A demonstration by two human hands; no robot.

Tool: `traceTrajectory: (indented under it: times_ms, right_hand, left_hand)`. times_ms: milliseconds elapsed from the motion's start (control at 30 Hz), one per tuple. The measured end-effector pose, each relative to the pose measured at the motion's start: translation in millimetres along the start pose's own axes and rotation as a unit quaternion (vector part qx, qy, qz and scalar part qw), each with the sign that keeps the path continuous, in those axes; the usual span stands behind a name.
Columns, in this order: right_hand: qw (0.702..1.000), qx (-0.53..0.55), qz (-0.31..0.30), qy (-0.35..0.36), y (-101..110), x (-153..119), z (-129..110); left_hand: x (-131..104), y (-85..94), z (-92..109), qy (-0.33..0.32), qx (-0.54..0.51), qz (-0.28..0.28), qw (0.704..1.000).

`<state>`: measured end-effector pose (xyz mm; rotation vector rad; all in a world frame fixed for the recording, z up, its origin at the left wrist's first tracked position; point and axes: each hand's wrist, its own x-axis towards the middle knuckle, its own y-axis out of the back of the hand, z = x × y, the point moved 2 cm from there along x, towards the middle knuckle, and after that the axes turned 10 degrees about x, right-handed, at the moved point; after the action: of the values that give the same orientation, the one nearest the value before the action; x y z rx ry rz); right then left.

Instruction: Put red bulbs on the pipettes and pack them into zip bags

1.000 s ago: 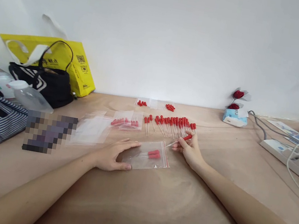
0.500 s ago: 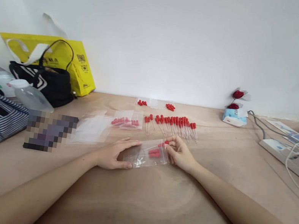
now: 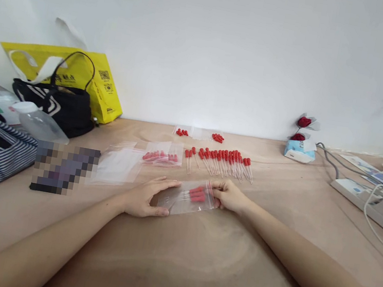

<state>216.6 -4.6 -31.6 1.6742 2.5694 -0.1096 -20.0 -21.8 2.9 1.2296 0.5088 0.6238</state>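
A clear zip-lock bag [image 3: 184, 204] lies flat on the wooden table in front of me. Inside it are several droppers [image 3: 197, 195] with red rubber bulbs toward the bag's right end and thin clear stems pointing left. My left hand [image 3: 146, 198] rests at the bag's left end, thumb and fingers spread apart along its edges. At the right end, my right hand [image 3: 229, 196] has its fingers closed on the bag's edge by the zip strip; its fingertips are partly hidden. Beyond the hands lies a row of loose droppers [image 3: 226, 157], bulbs facing the wall.
Filled bags [image 3: 163, 154] and flat clear bags [image 3: 117, 165] lie left of the row. More red bulbs [image 3: 218, 138] are near the wall. Bags and bottles [image 3: 41, 122] stand left, with a blurred dark object [image 3: 68, 171]. A power strip [image 3: 373, 203] and tissue pack [image 3: 300, 152] are right.
The upper dropper, formerly sticking out at the bag's mouth by my right fingers, now lies inside with the others. My right hand has shifted slightly; my left hand stays put.
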Motion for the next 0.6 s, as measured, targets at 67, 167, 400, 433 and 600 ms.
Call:
traceTrajectory:
  times_ms: [67,167,400,433,600]
  right_hand:
    - [0.994,-0.075,0.086,0.005,13,6,-4]
    - [0.953,-0.219,0.182,0.102,21,22,-20]
    - [0.894,-0.372,0.240,0.065,-9,78,-42]
    - [0.894,-0.373,0.243,0.053,-14,85,-42]
    - [0.903,-0.350,0.249,0.002,-25,102,-43]
  left_hand:
    - [0,1.3,1,-0.002,-0.003,0.001,1.000]
    - [0,2.9,3,-0.001,-0.009,-0.003,1.000]
    - [-2,2.4,0,0.010,-0.009,-0.016,1.000]
    - [-2,2.3,0,0.011,-0.009,-0.018,1.000]
    - [-3,2.5,-1,0.008,-0.012,-0.016,1.000]
